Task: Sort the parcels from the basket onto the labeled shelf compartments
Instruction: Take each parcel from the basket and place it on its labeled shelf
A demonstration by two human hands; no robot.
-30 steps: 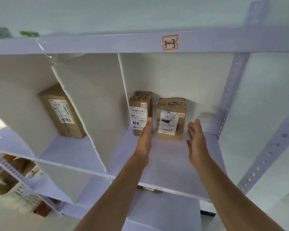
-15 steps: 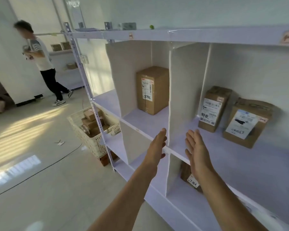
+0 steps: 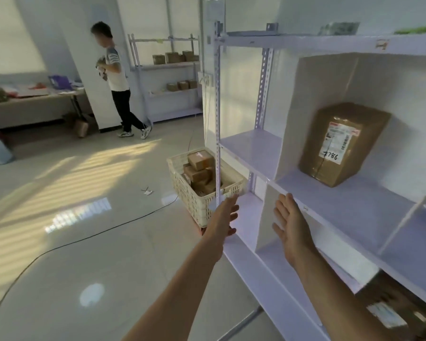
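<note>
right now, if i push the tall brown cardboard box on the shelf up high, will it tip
Probably tips: the tall brown cardboard box stands on end, taller than wide. Pushed low, it likely slides; the white shelf board looks smooth. Its flat taped faces suggest stiffness.

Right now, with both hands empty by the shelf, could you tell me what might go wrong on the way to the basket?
1. A black cable lies across the floor toward the basket; a foot could catch on it.
2. The shelf post stands in front of the basket, close to the left hand, which could knock it when reaching.
3. The parcels are piled unevenly, so pulling one may shift the others.
</note>
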